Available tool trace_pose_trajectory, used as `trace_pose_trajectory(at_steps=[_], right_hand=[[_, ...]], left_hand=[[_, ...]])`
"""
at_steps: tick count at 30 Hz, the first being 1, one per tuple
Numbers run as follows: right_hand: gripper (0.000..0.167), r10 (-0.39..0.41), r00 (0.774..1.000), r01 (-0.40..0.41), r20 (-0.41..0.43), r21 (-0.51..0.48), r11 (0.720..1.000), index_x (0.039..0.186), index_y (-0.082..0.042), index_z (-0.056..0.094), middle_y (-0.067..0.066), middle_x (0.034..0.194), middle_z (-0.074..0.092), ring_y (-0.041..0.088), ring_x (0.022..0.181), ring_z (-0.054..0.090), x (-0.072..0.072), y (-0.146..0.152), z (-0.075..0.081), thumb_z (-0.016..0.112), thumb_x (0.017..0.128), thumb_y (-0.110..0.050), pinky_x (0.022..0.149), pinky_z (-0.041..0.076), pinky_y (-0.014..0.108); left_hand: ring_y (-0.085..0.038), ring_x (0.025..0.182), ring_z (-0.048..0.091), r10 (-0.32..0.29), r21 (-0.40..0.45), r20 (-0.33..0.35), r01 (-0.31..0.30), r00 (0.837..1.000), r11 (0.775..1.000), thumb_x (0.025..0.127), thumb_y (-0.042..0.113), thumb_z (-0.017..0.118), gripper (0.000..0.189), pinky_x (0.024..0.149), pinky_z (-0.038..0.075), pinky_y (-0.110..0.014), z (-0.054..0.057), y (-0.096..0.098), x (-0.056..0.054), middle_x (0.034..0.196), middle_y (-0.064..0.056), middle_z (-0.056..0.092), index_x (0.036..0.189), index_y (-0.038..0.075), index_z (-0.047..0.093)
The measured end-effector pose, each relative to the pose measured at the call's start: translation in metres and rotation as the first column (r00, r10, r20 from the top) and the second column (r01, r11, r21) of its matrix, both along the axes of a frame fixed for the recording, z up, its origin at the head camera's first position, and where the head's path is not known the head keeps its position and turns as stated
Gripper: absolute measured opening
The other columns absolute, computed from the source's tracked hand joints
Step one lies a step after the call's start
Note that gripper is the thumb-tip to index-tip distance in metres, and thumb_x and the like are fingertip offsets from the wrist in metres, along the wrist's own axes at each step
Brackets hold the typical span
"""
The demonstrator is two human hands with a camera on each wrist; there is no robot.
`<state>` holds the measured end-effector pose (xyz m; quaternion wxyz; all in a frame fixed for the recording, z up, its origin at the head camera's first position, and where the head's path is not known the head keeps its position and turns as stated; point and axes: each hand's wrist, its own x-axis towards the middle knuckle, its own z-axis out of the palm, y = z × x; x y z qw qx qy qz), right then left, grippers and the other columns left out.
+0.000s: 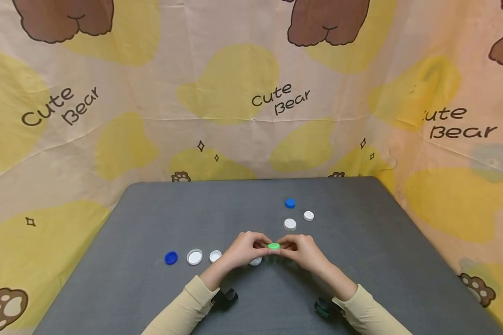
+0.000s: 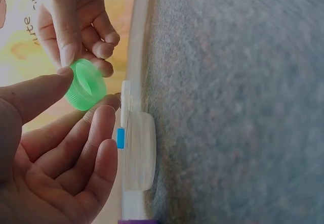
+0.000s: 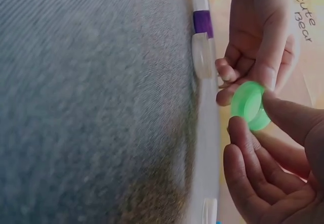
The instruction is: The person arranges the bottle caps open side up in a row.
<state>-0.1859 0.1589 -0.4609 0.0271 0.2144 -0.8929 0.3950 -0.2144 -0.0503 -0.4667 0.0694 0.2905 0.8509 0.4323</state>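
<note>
Pinches a green cap [image 1: 274, 246] between left hand [image 1: 244, 249] and right hand [image 1: 305, 251], raised above a grey table [image 1: 151, 209].

Grips its edge from opposite sides with thumb and fingertips of each hand, other fingers loosely bent; holds it with the hollow facing the wrist cameras. Hides part of a near white cap [image 1: 255, 262] behind the left hand in the head view. Has, farther left on the table, a dark blue cap [image 1: 171, 258], a wide white cap [image 1: 194, 257] and a smaller white cap [image 1: 215, 255] in a row; has, beyond the hands, a bright blue cap [image 1: 290, 203] and two far white caps [image 1: 289, 224].
</note>
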Motion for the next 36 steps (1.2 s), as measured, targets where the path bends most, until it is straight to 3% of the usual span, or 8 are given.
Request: trace_pose_trajectory(at_steps=[7,12,18,26,36], right_hand=[[0.021,0.022,0.999,-0.023,-0.026,-0.034,0.999,0.097,-0.014,0.072,-0.004,0.081,0.072,0.004,0.072,0.067,0.0,0.006,-0.002,0.073,0.083,-0.029,0.065,0.052,0.02],[0.018,0.045,0.998,-0.046,-0.037,-0.031,0.998,0.099,-0.016,0.072,-0.006,0.08,0.072,0.001,0.07,0.065,-0.001,0.011,-0.001,0.072,0.084,-0.027,0.064,0.052,0.02],[0.015,0.07,0.997,-0.071,-0.033,-0.028,0.997,0.097,-0.017,0.072,-0.007,0.079,0.071,0.0,0.067,0.063,-0.005,0.014,-0.002,0.07,0.086,-0.026,0.062,0.051,0.021],[0.015,0.076,0.996,-0.073,0.045,-0.063,0.995,0.094,-0.014,0.072,0.002,0.079,0.072,0.014,0.068,0.068,-0.009,0.015,-0.002,0.067,0.088,-0.027,0.062,0.051,0.021],[0.021,0.077,0.985,-0.061,0.157,-0.104,0.993,0.092,-0.009,0.073,0.005,0.077,0.072,0.022,0.069,0.069,-0.014,0.015,-0.003,0.064,0.091,-0.028,0.062,0.055,0.033]], left_hand=[[-0.003,0.07,0.064,0.008,0.034,0.046,-0.01,0.999,0.999,0.086,0.032,0.069,0.018,0.063,0.049,-0.021,-0.003,0.004,0.0,0.08,0.006,0.072,0.095,0.017,0.073],[-0.011,0.07,0.067,0.012,0.051,0.097,-0.017,0.995,0.999,0.088,0.03,0.067,0.015,0.062,0.05,-0.022,-0.003,0.006,0.0,0.079,0.005,0.072,0.095,0.018,0.073],[-0.016,0.068,0.068,0.006,0.071,0.109,-0.013,0.994,0.997,0.089,0.029,0.066,0.016,0.061,0.05,-0.023,-0.004,0.007,-0.001,0.078,-0.002,0.072,0.094,0.016,0.072],[-0.016,0.065,0.068,-0.014,0.092,0.065,0.008,0.998,0.996,0.089,0.03,0.066,0.015,0.059,0.05,-0.022,-0.007,0.008,-0.003,0.076,-0.004,0.072,0.092,0.017,0.072],[0.002,0.068,0.061,0.006,0.081,-0.064,-0.001,0.998,0.997,0.083,0.027,0.073,0.014,0.062,0.049,-0.019,-0.008,0.007,-0.004,0.079,0.006,0.071,0.094,0.017,0.073]])
